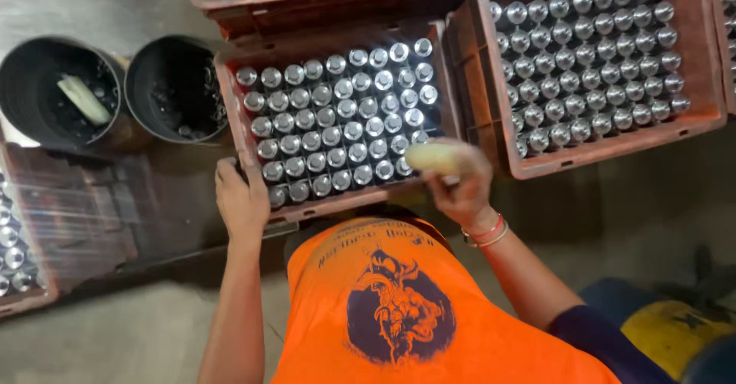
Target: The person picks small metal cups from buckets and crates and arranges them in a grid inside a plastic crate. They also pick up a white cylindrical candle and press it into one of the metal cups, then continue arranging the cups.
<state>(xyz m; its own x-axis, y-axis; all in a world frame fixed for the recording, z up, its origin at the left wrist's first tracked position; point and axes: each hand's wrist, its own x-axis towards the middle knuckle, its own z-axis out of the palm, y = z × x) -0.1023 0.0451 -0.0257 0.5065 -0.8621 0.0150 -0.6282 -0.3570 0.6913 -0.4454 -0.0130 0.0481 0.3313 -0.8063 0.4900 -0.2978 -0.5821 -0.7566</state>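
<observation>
Gripping: the right hand point(460, 188) is closing its fingers around a pale, cream-coloured cylindrical piece point(433, 156), holding it sideways just over the near right corner of the middle crate point(238, 135).
Pale piece: it is looking blurred, smooth and rounded at its left end, lighter than anything else near it.
Left hand: the left hand point(239, 200) is clasping the near left corner of the middle crate, fingers curling over the rim.
Wrist: the right wrist is wearing thin bangles point(487, 234), red and silver.
Middle crate: this reddish-brown plastic crate is holding tight rows of shiny metal cylinders point(337, 127) standing upright, their round tops catching the light.
Right crate: a second crate point(709, 62) of the same colour is sitting just beside it, also filled with rows of upright metal pieces.
Far left: two black round tubs point(19, 85) are standing side by side; the left one is holding another pale piece point(83, 98) lying tilted among dark bits.
Below: an orange shirt point(399, 307) with a dark print is filling the lower middle.
</observation>
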